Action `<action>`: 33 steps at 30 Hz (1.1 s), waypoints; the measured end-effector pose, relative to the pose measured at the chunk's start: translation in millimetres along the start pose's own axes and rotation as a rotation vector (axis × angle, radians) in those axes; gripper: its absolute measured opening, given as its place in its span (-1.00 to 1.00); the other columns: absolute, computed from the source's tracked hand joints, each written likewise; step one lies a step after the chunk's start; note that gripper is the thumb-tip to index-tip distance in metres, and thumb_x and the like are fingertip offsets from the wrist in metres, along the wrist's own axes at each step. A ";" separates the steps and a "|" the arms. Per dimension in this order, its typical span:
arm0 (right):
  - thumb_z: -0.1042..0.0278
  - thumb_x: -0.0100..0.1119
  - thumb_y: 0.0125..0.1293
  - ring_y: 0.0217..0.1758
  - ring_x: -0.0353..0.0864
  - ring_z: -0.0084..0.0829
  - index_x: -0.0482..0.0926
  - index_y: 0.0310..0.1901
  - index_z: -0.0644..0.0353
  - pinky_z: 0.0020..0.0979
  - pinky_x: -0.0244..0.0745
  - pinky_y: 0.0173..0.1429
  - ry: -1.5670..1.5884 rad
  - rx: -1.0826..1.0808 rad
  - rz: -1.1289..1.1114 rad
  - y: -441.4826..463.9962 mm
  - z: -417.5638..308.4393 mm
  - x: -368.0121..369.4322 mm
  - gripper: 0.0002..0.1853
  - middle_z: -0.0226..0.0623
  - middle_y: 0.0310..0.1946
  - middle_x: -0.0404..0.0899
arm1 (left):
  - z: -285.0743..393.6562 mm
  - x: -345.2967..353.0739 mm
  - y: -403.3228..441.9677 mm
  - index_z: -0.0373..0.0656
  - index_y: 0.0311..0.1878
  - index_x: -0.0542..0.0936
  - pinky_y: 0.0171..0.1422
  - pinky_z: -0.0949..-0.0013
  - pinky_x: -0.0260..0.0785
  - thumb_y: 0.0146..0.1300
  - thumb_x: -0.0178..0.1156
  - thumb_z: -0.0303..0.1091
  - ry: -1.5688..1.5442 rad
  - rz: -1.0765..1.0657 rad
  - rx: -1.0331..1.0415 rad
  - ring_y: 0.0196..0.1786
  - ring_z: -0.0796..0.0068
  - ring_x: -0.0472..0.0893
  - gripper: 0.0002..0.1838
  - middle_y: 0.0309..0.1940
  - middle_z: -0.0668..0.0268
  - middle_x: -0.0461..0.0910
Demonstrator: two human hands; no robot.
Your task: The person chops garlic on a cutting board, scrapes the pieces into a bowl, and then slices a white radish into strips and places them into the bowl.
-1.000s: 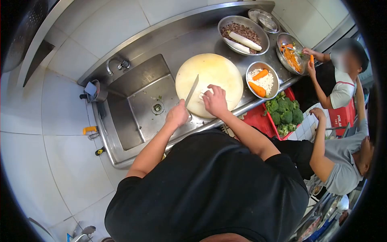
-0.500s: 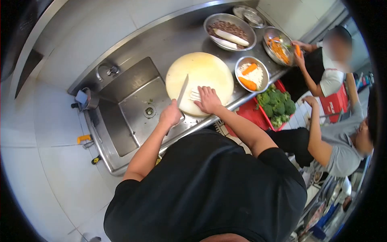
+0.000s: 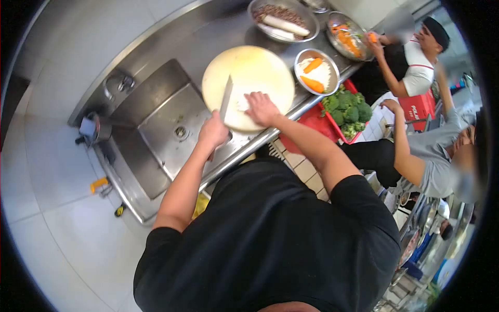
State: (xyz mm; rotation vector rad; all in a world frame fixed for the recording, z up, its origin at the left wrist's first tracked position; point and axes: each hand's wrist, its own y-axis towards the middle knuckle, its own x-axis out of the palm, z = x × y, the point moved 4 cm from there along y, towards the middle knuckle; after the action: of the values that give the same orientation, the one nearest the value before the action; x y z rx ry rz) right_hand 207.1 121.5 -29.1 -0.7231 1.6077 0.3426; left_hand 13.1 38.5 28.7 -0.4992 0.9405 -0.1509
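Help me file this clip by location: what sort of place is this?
Probably a commercial kitchen, perhaps a restaurant's. The metal counter with its built-in sink, the large round cutting board and the heap of broccoli point that way.

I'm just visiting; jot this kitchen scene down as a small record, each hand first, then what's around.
Left hand: grips a knife
Right hand: open over the cutting board, next to white pieces
Cutting board: round, beside the sink
Small bowl: two carrots on white bits
Large bowl: long white vegetables, brown bits
Red crate: broccoli
Co-worker: holds something orange
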 end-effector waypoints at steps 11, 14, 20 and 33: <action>-0.07 0.08 0.49 0.27 0.41 -0.04 0.26 0.46 0.42 -0.06 0.28 0.36 -0.004 -0.156 0.303 -10.8 2.5 4.0 -0.24 0.04 0.22 0.44 | 3.6 5.3 -16.1 -0.33 0.20 0.46 0.26 -0.13 0.50 0.30 0.11 -0.41 0.023 0.111 -0.048 0.11 -0.28 0.68 -0.58 -0.03 -0.34 0.67; -0.07 0.08 0.49 0.26 0.41 -0.05 0.28 0.44 0.44 -0.07 0.28 0.34 0.014 -0.142 0.272 -8.9 3.5 1.3 -0.25 0.03 0.21 0.44 | 17.1 13.5 -30.6 -0.28 0.21 0.45 0.19 -0.18 0.51 0.29 0.12 -0.39 0.020 0.094 -0.124 0.04 -0.29 0.70 -0.58 -0.09 -0.29 0.69; -0.06 0.06 0.50 0.26 0.41 -0.07 0.28 0.45 0.45 -0.07 0.28 0.34 0.036 -0.166 0.248 -7.0 9.4 13.1 -0.25 0.01 0.23 0.44 | 38.4 35.3 -29.9 -0.22 0.21 0.42 0.13 -0.24 0.50 0.46 0.05 -0.27 0.089 0.071 -0.155 -0.03 -0.35 0.69 -0.65 -0.16 -0.29 0.69; -0.01 0.07 0.50 0.34 0.37 -0.11 0.23 0.49 0.50 -0.09 0.24 0.40 0.069 -0.196 0.227 -10.8 18.0 8.6 -0.23 0.00 0.32 0.41 | 51.2 53.1 -28.9 -0.21 0.09 0.42 -0.08 -0.35 0.46 0.54 0.02 -0.25 0.110 0.252 -0.186 -0.23 -0.43 0.66 -0.75 -0.39 -0.28 0.65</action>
State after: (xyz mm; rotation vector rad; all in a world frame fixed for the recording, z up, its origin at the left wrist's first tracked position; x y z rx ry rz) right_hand 227.7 121.9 -38.6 -0.7066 1.7423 0.6536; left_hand 88.2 13.0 28.1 -0.5426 1.1225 0.1396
